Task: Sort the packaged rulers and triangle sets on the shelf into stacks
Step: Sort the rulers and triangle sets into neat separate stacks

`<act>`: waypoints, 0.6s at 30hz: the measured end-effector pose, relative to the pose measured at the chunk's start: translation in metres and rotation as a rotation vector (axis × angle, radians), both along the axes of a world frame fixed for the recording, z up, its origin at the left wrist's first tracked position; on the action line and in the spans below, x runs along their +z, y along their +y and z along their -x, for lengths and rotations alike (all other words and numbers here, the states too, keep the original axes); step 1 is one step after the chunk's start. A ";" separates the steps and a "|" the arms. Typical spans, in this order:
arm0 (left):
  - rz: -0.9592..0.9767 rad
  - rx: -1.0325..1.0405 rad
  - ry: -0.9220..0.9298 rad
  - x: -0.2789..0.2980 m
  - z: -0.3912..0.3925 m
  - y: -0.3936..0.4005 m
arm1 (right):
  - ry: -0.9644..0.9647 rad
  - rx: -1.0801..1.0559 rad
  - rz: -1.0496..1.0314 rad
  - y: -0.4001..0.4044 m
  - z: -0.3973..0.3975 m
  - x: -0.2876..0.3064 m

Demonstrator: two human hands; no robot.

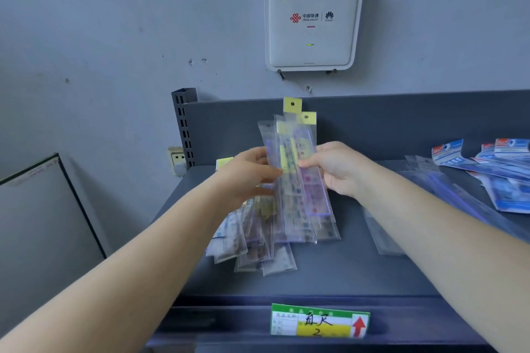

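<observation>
While the grey shelf (pixel 358 272) carries loose piles to either side, both hands hold a fanned bundle of packaged rulers (pixel 298 178) upright above its middle. More ruler packs (pixel 252 243) lie scattered just beneath, and blue-carded packs (pixel 504 178) sprawl at the far right. The left hand (pixel 246 178) pinches the bundle's left edge; the right hand (pixel 335 169) grips its right edge. Squaring the sleeves probably calls for tapping their lower ends level on the shelf before laying them flat. A price label (pixel 319 319) sits on the front lip.
</observation>
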State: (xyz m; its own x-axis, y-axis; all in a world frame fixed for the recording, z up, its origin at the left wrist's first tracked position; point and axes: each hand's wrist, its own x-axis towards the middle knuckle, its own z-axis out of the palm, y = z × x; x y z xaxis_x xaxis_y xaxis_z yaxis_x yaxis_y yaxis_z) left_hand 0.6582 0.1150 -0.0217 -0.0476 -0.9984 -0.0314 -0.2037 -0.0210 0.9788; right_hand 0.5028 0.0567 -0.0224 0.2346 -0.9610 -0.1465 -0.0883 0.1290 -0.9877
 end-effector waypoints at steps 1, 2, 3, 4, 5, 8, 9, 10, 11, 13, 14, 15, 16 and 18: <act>0.044 0.012 0.016 0.002 0.004 0.001 | -0.011 -0.009 0.036 0.003 0.002 0.004; 0.071 0.023 0.045 0.004 0.008 0.003 | -0.027 -0.016 0.072 0.007 0.004 0.008; 0.078 0.030 0.084 0.006 0.011 0.006 | -0.046 -0.018 0.117 0.010 0.006 0.011; 0.071 0.025 0.124 0.009 0.013 0.010 | -0.067 -0.021 0.169 0.015 0.008 0.014; 0.065 0.003 0.153 0.011 0.016 0.014 | -0.086 -0.023 0.219 0.021 0.010 0.017; 0.121 -0.020 0.117 0.012 0.028 0.028 | -0.182 -0.073 0.319 0.037 0.016 0.021; 0.170 0.013 0.098 0.010 0.033 0.031 | -0.205 -0.109 0.333 0.040 0.018 0.020; 0.217 0.057 0.104 0.009 0.037 0.034 | -0.220 -0.137 0.345 0.044 0.021 0.019; 0.247 0.095 0.135 0.006 0.041 0.036 | -0.227 -0.154 0.350 0.047 0.024 0.018; 0.274 0.144 0.221 0.002 0.049 0.042 | -0.235 -0.156 0.350 0.054 0.032 0.015; 0.288 0.155 0.252 0.000 0.054 0.045 | -0.231 -0.150 0.350 0.058 0.037 0.014; 0.301 0.163 0.274 -0.003 0.058 0.047 | -0.223 -0.147 0.352 0.060 0.043 0.013; 0.310 0.171 0.292 -0.006 0.062 0.049 | -0.212 -0.151 0.357 0.063 0.049 0.013; 0.318 0.181 0.320 -0.011 0.072 0.054 | -0.196 -0.170 0.354 0.066 0.060 0.010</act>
State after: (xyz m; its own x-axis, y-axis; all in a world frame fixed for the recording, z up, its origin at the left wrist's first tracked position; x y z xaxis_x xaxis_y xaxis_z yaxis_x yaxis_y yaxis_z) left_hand 0.5862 0.1687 -0.0324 0.1701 -0.9492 0.2648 0.0875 0.2822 0.9554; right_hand 0.4426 0.1225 -0.0126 0.0593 -0.9713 0.2305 0.0983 -0.2241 -0.9696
